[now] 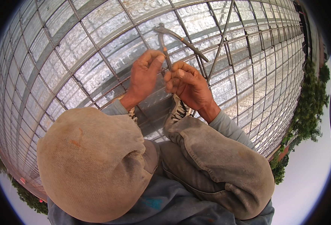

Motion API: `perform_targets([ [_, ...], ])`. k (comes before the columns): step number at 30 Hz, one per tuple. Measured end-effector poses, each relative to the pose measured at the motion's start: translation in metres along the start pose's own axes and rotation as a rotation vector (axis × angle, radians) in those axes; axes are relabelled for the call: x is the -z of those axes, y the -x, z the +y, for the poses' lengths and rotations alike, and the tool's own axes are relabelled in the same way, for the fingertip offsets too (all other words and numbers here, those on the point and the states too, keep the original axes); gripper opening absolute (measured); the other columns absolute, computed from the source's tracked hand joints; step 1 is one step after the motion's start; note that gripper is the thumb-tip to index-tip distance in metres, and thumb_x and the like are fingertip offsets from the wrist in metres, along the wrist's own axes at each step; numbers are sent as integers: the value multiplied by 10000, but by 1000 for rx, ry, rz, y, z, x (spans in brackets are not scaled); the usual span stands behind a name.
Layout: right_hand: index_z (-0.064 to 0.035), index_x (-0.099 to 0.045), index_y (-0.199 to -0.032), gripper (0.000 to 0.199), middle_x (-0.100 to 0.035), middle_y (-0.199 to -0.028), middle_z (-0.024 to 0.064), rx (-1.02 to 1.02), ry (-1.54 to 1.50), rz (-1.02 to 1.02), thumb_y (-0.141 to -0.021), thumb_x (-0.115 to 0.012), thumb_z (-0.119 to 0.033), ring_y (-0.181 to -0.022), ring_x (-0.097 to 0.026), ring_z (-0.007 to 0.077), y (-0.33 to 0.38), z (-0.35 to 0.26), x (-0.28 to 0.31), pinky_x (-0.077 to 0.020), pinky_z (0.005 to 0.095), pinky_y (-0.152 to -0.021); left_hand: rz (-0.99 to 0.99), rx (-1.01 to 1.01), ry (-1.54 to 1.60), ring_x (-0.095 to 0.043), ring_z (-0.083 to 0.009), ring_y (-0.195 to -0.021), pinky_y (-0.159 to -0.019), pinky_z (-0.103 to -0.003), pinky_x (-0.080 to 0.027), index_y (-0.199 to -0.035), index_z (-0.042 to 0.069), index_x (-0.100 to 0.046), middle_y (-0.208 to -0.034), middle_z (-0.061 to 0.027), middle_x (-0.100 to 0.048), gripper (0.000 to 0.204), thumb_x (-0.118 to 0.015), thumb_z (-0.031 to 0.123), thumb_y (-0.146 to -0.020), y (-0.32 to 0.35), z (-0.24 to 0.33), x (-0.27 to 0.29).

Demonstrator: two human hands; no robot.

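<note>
My left hand [144,77] is raised over the mesh, thumb and forefinger pressed together in a pinch. Close beside it, my right hand [191,84] has its fingers curled and its thumb against the forefinger. Whatever is between the fingertips of either hand is too small to make out. Just beyond my fingers lies a pair of end-cutting pincers [188,44], its dark handles spread apart and marked with orange. One handle points down toward the gap between my hands; the other slants off to the right. Beneath everything runs a grid of steel reinforcing bars [109,62].
Ribbed, shiny metal decking [98,39] shows under the bars. A diagonal bar [221,43] crosses the grid right of the pincers. My shoe [177,108] stands below my right hand, between my bent knees. Trees [310,97] rise past the deck's right edge.
</note>
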State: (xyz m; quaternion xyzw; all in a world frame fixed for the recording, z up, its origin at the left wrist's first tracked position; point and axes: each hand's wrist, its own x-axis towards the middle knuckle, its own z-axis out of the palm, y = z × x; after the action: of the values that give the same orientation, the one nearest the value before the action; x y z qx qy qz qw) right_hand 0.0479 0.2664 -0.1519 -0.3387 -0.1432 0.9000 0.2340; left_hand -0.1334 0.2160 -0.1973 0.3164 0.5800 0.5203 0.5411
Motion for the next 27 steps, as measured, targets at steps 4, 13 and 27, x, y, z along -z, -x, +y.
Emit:
perform_targets([
  [4, -53, -610, -1267, 279, -759, -1069, 130, -88, -48, -63, -1065, -700, -222, -912, -761, 200, 0, -1, 7, -633, 374, -822, -56, -17, 27, -507, -50, -770, -679, -237, -437, -1141, 39, -699, -853, 36, -590, 274, -667, 310, -1109, -1, 0, 0],
  [13, -35, -694, -933, 106, -733, -822, 104, 247, 1251, 218, -986, -733, -119, -710, -741, 218, -14, 2, 13, -567, 381, -650, -187, 26, -90, -458, -27, -735, -640, -226, -378, -1103, 13, -708, -804, 61, -537, 253, -642, 257, -1107, -4, 2, 10],
  [27, -166, -658, -1011, 144, -601, -928, -16, 1027, 2396, -11, -881, -658, -226, -1054, -627, 187, -6, -61, 8, -489, 432, -956, -366, 516, 122, -367, -11, -635, -546, -229, -250, -1117, 57, -755, -748, 114, -491, 218, -688, 258, -1065, -6, 26, 19],
])
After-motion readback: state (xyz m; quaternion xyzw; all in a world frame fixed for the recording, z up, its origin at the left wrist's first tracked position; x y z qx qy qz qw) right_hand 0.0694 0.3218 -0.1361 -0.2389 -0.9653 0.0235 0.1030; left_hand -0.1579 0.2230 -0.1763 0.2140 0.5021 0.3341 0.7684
